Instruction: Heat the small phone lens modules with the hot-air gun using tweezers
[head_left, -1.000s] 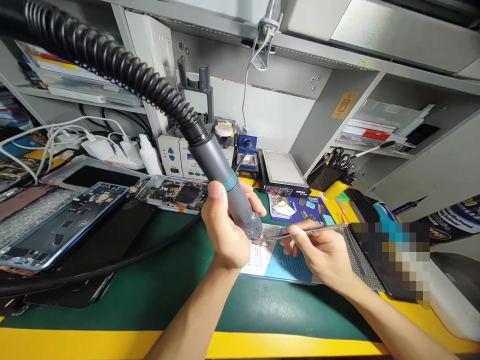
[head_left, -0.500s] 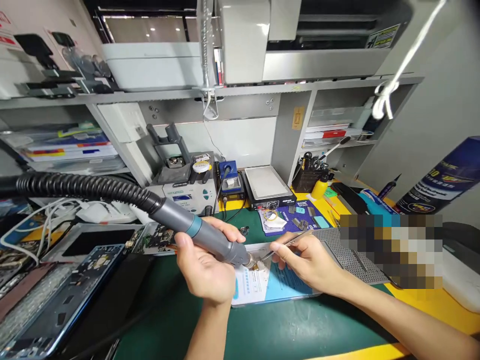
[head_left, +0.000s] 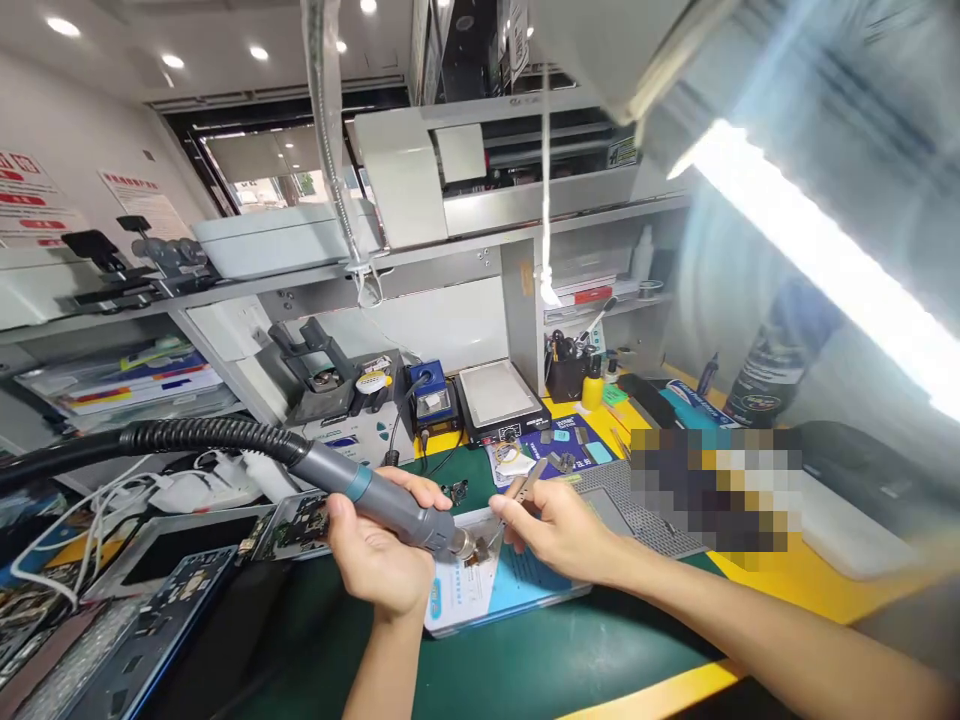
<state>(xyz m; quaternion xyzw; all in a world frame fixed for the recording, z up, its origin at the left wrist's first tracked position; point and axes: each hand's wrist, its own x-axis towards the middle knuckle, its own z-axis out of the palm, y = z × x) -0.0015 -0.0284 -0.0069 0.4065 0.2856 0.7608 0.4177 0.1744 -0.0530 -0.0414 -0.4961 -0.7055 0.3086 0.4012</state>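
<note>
My left hand (head_left: 386, 560) is wrapped round a dark grey hot air gun (head_left: 397, 505) with a teal ring and a ribbed black hose. Its metal nozzle points down to the right, close to a small brownish part (head_left: 476, 552), too small to name. My right hand (head_left: 559, 530) pinches metal tweezers (head_left: 529, 480), whose tips reach that same part from the right. Beneath both lies a blue and white printed box or booklet (head_left: 517, 595) on the green mat (head_left: 495, 665). A small dark camera-like module (head_left: 455, 492) rests on the mat behind my left hand.
Opened phones and a tablet shell (head_left: 180, 620) lie at left among white cables (head_left: 82, 510). Behind stand a grey station (head_left: 337, 430), a blue soldering station (head_left: 433, 395) and a heating plate (head_left: 499, 400). A perforated grey mat (head_left: 667, 520) lies right; a bright lamp (head_left: 817, 260) hangs above.
The view has tilted up and shifted right, bringing the bright lamp and ceiling into sight. Both hands keep their holds on the hot air gun and tweezers; the tweezers stand more steeply.
</note>
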